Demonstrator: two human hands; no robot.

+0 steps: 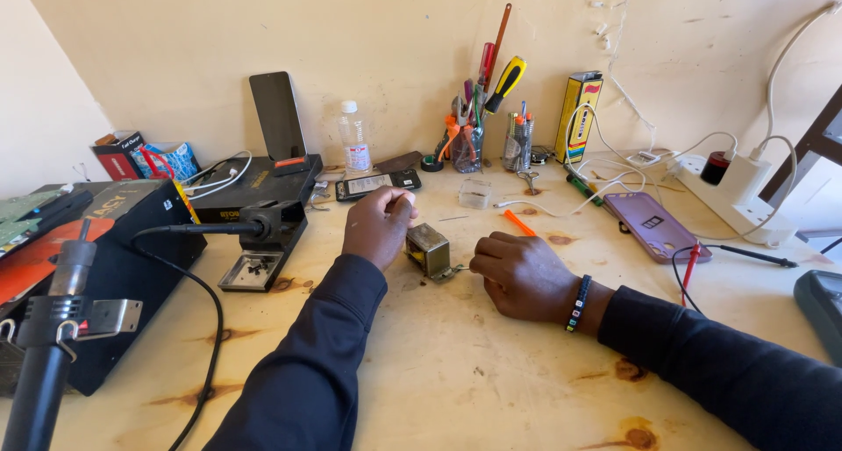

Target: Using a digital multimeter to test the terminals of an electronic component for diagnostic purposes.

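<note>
A small metal transformer [429, 249] sits on a pale wooden bench [474, 372], gripped from both sides: the left hand [379, 226], curled shut, presses against its near-left face, while the right hand [522, 274], fingers folded in, rests just to its right, at the fine leads on that side; whether either hand pinches anything cannot be made out. The work appears to be at the steadying stage, with the leads being handled; the next move would likely call for a firm hold on the block and a fine touch on the wires. An orange-handled tool [519, 223] lies just behind the transformer, a soldering-iron stand [263, 245] to its left, a purple phone [653, 223] well to its right. Behind it, against a cream wall [395, 30], stand a cup of screwdrivers [467, 144], a water bottle [354, 140] and a white power strip [732, 192]
</note>
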